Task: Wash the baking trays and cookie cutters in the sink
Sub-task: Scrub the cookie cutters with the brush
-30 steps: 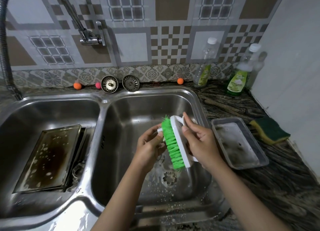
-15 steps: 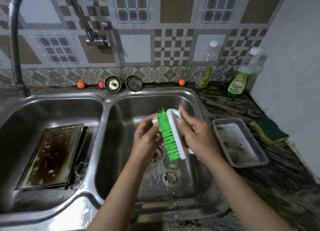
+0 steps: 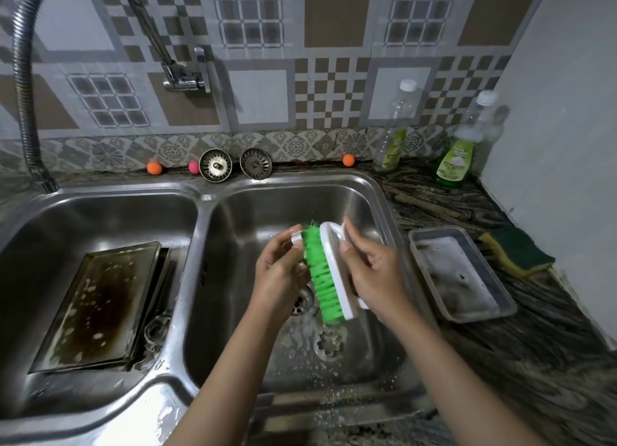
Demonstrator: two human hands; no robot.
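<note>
Still both hands on brush (image 3: 329, 272)

Two soap bottles (image 3: 454, 160), a green sponge (image 3: 519, 252) and two strainers (image 3: 215, 165) sit on the counter (image 3: 551, 362)

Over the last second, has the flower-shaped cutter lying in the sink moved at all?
No. The cutter lies just in front of the drain, on the side nearer the person, exactly as before.
</note>
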